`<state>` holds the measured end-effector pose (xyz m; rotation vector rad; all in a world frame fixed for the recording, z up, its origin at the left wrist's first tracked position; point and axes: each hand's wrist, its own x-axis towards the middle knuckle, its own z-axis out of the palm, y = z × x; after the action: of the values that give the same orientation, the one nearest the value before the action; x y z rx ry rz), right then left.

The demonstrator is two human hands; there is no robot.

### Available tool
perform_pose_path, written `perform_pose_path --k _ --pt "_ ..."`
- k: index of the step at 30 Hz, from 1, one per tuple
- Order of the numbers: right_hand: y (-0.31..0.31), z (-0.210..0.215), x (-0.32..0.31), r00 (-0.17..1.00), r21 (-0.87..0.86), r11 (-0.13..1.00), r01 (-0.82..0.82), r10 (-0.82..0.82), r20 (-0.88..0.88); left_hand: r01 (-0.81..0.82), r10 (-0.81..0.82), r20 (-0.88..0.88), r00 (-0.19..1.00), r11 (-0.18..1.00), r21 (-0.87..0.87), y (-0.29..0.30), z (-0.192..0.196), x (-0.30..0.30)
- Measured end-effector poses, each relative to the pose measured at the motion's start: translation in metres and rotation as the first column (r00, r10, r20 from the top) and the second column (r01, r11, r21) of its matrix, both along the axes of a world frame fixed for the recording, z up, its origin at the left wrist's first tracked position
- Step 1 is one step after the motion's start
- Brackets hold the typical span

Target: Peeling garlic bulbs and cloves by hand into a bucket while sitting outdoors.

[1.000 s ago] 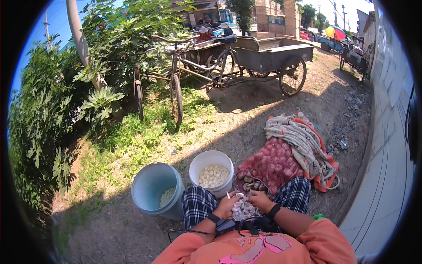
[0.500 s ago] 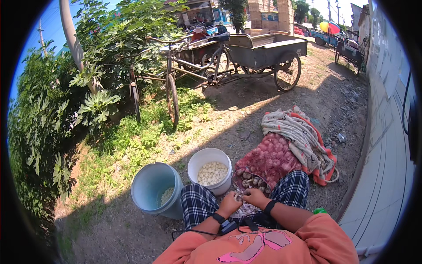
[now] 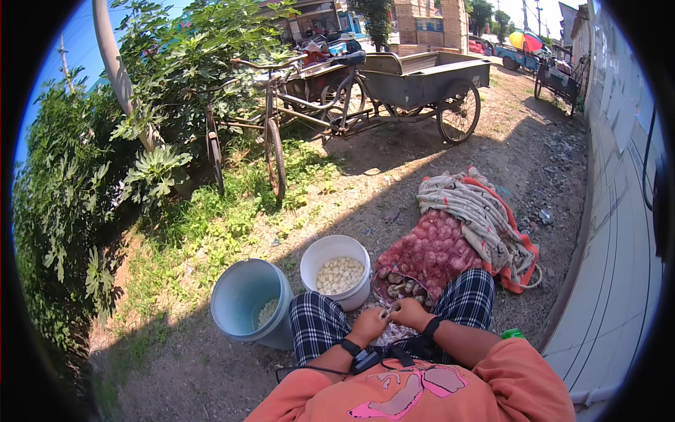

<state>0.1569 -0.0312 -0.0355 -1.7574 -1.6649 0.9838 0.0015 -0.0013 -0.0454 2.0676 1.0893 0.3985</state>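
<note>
My left hand [image 3: 369,325] and my right hand [image 3: 410,314] meet between my knees, fingers pinched, fingertips almost touching. A small pale piece that looks like a garlic clove shows at my left fingertips; what my right fingers grip is hidden. Beneath my hands lies a heap of papery garlic skins [image 3: 395,335]. Just beyond, a red mesh sack [image 3: 439,246] full of garlic bulbs spills some loose bulbs [image 3: 402,287] from its mouth. Left of it, a white bucket [image 3: 316,254] holds peeled cloves [image 3: 340,275]. Farther left, a light blue bucket [image 3: 235,292] has fewer cloves [image 3: 267,312] at its bottom.
A patterned cloth with orange edging [image 3: 485,218] drapes over the sack's far end. A cargo tricycle [image 3: 422,84] stands ahead, beside leafy bushes [image 3: 70,176]. A pale wall [image 3: 619,281] runs along the right. Something green [image 3: 512,333] sits by my right elbow.
My hands stay pinched together in nearly the same place, with only a slight shift of the fingers. The view has moved very slightly.
</note>
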Motion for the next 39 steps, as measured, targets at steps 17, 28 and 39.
perform_pose_path --k 17,28,39 --pt "0.003 -0.017 0.007 0.515 -0.478 0.874 -0.085 -0.373 -0.772 -0.271 0.282 0.335 0.899 0.959 -0.081 0.005 -0.008 0.003" --pt "0.003 -0.017 0.006 0.629 -0.338 0.941 0.035 -0.283 -0.724 -0.226 0.24 0.293 0.926 0.971 -0.079 0.004 -0.009 -0.002" --pt "0.0 -0.005 0.008 0.93 -0.159 0.981 0.109 -0.157 -0.333 -0.154 0.191 0.264 0.945 0.976 -0.153 0.007 -0.021 -0.004"
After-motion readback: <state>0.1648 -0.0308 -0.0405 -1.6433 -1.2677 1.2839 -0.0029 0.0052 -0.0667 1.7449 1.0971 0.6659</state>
